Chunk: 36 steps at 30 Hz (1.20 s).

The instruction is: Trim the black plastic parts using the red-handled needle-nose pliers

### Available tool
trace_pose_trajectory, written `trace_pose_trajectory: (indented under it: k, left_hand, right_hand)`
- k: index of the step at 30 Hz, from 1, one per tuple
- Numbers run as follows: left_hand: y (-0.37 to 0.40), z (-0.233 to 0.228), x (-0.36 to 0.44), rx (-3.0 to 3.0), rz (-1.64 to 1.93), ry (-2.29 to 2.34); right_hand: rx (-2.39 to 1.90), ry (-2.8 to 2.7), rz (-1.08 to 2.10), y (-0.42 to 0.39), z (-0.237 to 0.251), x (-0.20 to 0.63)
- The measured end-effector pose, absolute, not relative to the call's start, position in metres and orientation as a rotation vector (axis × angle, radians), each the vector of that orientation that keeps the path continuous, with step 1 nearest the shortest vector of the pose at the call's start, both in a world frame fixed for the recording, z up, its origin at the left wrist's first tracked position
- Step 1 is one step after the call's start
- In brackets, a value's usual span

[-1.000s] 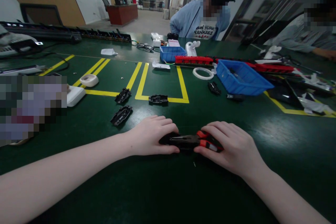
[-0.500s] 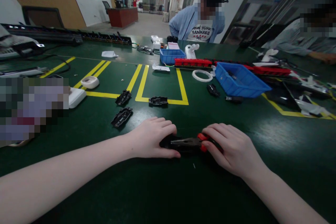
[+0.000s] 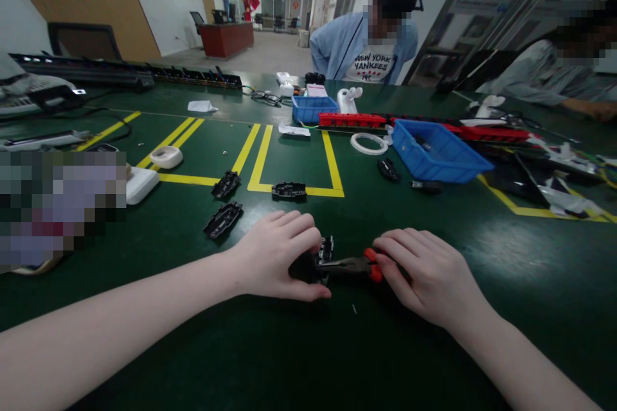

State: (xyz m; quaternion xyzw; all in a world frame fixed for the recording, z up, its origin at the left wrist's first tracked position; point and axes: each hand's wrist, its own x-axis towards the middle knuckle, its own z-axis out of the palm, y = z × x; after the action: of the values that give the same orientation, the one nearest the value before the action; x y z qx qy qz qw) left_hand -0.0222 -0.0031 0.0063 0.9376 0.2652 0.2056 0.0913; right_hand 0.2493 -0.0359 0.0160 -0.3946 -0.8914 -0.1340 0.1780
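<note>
My left hand [image 3: 284, 257] has its fingers and thumb closed around a black plastic part [image 3: 326, 247], which shows ribs and fine details on the side facing right. Much of that part is hidden by the hand. My right hand [image 3: 424, 273] grips needle-nose pliers [image 3: 354, 264] by their red handles, most of which the palm covers. The jaws point left and their tip reaches the plastic part. A tiny pale sliver [image 3: 354, 309] lies on the green table just below the pliers. Similar black plastic parts [image 3: 288, 191] lie beyond my left hand, some on the left.
A blue bin [image 3: 441, 154] stands at the right, with a white tape roll [image 3: 369, 143] and small black pieces beside it. Red strips [image 3: 357, 120] run behind. A white box [image 3: 142, 185] sits left near a blurred-out object. Two people are across the table.
The plastic part in my left hand has turned so that more of its detailed side shows. The pliers have shifted slightly, with the tip still at the part.
</note>
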Motion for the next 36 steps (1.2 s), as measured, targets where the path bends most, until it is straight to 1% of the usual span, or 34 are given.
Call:
trace_pose_trajectory:
  k: [4,7,15,26,36]
  left_hand:
    - [-0.0026,0.0053,-0.0196,2.722,0.497,0.647]
    - [-0.0002,0.0028,-0.0186,2.657,0.441,0.652]
    - [-0.0028,0.0048,-0.0175,2.659,0.44,0.761]
    - [-0.0039,0.0043,-0.0172,2.661,0.463,0.776]
    - [-0.0038,0.0077,-0.0176,2.61,0.452,0.793]
  right_hand:
    - [-1.104,-2.533,-0.374,-0.037,0.0153,0.249]
    - [-1.111,-2.528,-0.372,-0.0367,0.0148,0.2494]
    - [-1.087,-2.506,-0.428,-0.0349,0.0157,0.252]
    - [-1.084,-2.5,-0.34,-0.0355,0.0143,0.2489]
    - [-1.105,-2.458,-0.33,-0.033,0.0166,0.2555]
